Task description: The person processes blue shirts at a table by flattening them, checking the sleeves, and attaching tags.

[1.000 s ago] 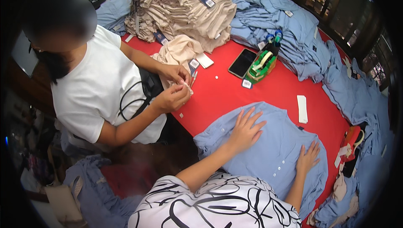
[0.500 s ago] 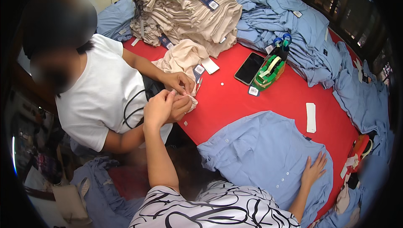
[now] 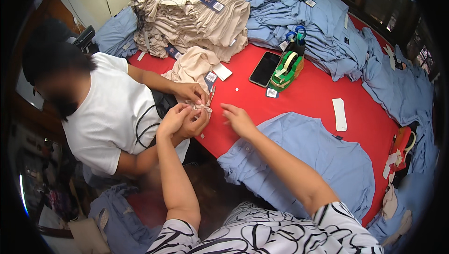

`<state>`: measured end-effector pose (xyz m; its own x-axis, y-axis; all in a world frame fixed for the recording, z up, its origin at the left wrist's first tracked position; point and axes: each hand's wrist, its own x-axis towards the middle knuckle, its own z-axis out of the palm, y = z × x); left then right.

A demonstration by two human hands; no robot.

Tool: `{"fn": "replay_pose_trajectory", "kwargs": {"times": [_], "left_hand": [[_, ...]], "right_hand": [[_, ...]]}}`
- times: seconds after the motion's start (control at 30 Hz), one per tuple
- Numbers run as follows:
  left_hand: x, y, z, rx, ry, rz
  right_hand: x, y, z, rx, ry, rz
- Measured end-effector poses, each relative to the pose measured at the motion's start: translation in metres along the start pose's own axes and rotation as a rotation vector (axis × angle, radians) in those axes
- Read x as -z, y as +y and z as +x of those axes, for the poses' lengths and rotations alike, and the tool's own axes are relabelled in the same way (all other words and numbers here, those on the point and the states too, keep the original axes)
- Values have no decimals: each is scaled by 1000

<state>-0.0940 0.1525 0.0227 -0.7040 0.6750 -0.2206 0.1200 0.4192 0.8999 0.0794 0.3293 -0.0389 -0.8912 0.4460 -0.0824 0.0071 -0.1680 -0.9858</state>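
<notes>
My left hand is at the co-worker's hands, its thumb and fingertips closed together beside the beige garment. What lies in that pinch, if anything, is too small to make out. The co-worker's hands hold a bunched edge of the same beige cloth. A short way to the right, my right hand hovers above the red table, fingers apart and holding nothing. Below my right forearm a light blue shirt lies spread out.
Tall stacks of beige garments and blue garments line the far side. A black phone lies beside a green tape dispenser with scissors. Small scissors, a button and white paper strips rest on the table.
My right hand has lifted off the blue shirt and swung left toward the co-worker's hands. My left hand stays pinched by the beige cloth. The whole view has shifted slightly.
</notes>
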Motion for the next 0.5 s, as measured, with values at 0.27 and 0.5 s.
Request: {"fn": "replay_pose_trajectory", "kwargs": {"times": [0.27, 0.5], "left_hand": [[-18, -4, 6, 114, 74, 12], [-54, -17, -16, -113, 120, -452]], "right_hand": [[-44, 35, 42, -33, -10, 72], [-19, 24, 5, -108, 184, 98]]}}
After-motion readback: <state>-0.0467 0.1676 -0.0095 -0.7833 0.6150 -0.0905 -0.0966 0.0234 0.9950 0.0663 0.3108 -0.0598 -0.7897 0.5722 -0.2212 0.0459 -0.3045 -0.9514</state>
